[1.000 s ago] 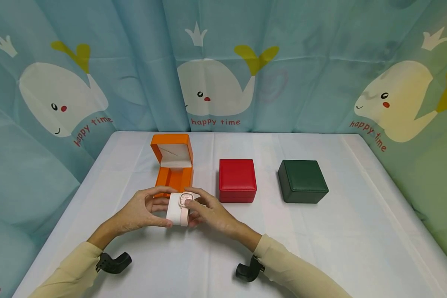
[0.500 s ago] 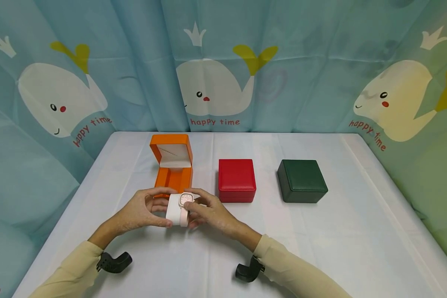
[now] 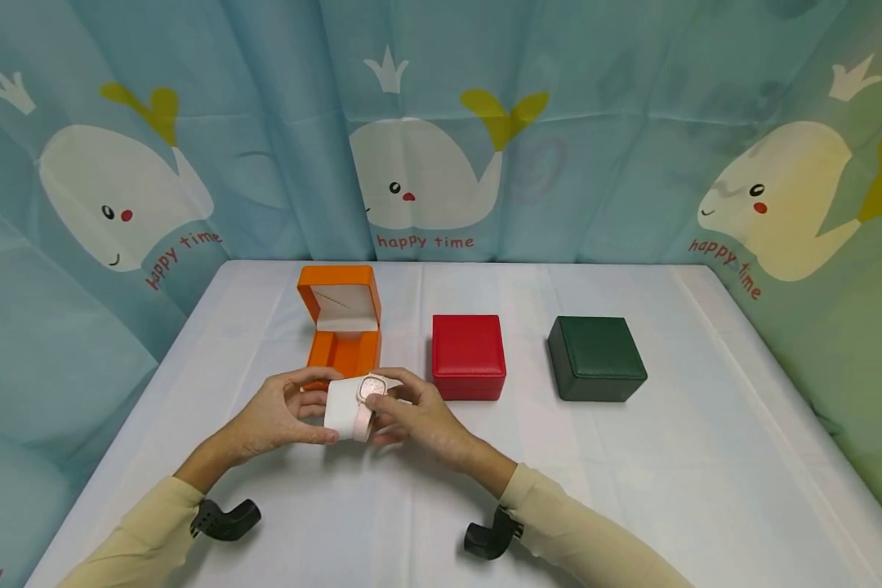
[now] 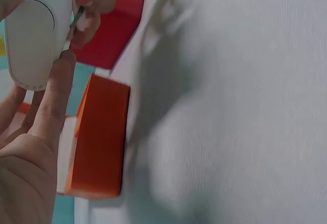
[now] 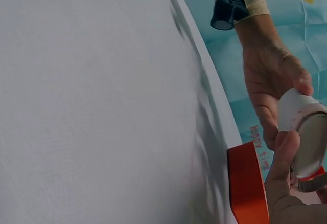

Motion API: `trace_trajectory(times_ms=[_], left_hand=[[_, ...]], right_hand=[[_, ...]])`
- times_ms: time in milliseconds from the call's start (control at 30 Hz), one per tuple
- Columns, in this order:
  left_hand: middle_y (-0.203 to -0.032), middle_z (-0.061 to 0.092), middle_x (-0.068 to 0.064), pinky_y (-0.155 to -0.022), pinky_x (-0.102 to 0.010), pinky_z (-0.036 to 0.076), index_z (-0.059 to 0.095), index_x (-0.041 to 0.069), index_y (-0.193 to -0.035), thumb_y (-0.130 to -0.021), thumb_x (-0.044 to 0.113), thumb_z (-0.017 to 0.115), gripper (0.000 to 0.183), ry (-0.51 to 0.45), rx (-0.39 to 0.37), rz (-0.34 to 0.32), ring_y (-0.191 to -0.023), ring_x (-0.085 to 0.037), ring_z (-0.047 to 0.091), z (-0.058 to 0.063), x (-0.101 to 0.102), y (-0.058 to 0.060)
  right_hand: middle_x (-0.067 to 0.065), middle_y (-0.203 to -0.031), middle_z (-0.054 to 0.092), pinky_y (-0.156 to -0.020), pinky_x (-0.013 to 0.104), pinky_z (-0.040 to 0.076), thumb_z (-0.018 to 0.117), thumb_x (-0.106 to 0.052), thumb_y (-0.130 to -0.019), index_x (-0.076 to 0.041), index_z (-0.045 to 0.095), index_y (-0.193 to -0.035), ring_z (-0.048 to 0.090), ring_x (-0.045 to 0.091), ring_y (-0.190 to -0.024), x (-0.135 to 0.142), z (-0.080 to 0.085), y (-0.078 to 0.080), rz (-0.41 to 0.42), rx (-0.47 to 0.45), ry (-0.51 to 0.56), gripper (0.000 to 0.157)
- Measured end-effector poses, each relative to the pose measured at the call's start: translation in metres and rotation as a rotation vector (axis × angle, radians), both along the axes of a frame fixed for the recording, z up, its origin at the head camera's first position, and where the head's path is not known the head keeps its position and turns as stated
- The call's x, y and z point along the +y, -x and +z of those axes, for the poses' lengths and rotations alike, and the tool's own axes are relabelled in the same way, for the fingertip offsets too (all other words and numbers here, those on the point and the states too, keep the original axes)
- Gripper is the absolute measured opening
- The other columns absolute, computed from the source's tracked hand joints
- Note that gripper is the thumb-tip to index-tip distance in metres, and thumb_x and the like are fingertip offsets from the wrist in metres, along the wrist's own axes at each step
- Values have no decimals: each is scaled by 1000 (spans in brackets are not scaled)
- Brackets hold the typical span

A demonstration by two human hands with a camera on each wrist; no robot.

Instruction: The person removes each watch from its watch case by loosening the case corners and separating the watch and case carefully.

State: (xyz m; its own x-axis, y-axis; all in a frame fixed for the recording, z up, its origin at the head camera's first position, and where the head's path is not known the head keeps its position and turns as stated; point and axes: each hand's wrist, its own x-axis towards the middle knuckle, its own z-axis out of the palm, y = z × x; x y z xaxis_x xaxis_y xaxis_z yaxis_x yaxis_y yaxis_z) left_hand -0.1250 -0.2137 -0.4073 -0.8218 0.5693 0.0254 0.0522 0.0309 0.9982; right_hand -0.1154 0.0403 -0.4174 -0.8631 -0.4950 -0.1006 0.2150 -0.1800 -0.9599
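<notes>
A white watch cushion (image 3: 341,408) is held up in front of the orange box. My left hand (image 3: 279,412) grips its left end between thumb and fingers; that smooth rounded end faces the camera in the left wrist view. Round the cushion's right part runs a pale pink watch (image 3: 363,420) with a rounded square face. My right hand (image 3: 426,420) pinches this watch, thumb on the face and other fingers behind. In the right wrist view, a loose end of the strap (image 5: 311,184) hangs below the cushion's end.
The orange watch box (image 3: 343,351) stands with its lid raised, just beyond my hands. To its right are a closed red box (image 3: 469,355) and a closed dark green box (image 3: 598,358). A white cloth (image 3: 595,506) covers the table, with a whale-print curtain (image 3: 265,163) behind.
The cushion has shifted slightly left and tilted, while the watch has moved a little right, so more bare cushion shows on the left. Both hands keep their hold.
</notes>
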Motion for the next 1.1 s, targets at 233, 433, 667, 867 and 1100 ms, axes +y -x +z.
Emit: trace_trajectory(times_ms=[233, 433, 667, 867, 1100], left_hand=[[-123, 60, -31, -84, -41, 58, 44, -13, -137, -76, -10, 84, 73, 24, 5, 25, -106, -30, 70, 1, -3, 1], [-123, 59, -30, -85, -40, 58, 44, -13, -138, -74, -11, 85, 76, 46, 21, 48, -106, -27, 70, 3, -4, 1], [-124, 59, -30, -87, -38, 56, 44, -13, -139, -75, -10, 85, 76, 78, 40, 91, -105, -25, 70, 4, -6, 1], [-127, 55, -28, -87, -34, 56, 45, -15, -138, -76, -10, 84, 74, 83, 75, 135, -104, -21, 69, 6, -7, 2], [-135, 47, -31, -88, -29, 55, 44, -15, -138, -77, -10, 84, 73, 102, 94, 176, -105, -17, 67, 8, -8, 3]], right_hand=[[14, -111, 62, -73, 38, 61, 62, -9, -100, -2, 50, -147, 70, 21, -83, 1, -1, 0, -15, -41, 31, 50], [13, -113, 61, -72, 36, 61, 62, -17, -101, -6, 51, -148, 69, 20, -84, 1, 0, 0, -48, -63, 23, 49], [14, -118, 60, -70, 35, 61, 61, -19, -101, -7, 48, -150, 69, 20, -85, 2, 2, 1, -56, -65, 21, 53], [14, -120, 60, -72, 35, 61, 61, -18, -101, -5, 46, -151, 68, 21, -89, 3, 1, 1, -29, -55, 24, 54], [16, -125, 58, -79, 39, 60, 63, -16, -99, -6, 47, -151, 67, 20, -91, 3, 3, -2, -17, -71, 18, 56]])
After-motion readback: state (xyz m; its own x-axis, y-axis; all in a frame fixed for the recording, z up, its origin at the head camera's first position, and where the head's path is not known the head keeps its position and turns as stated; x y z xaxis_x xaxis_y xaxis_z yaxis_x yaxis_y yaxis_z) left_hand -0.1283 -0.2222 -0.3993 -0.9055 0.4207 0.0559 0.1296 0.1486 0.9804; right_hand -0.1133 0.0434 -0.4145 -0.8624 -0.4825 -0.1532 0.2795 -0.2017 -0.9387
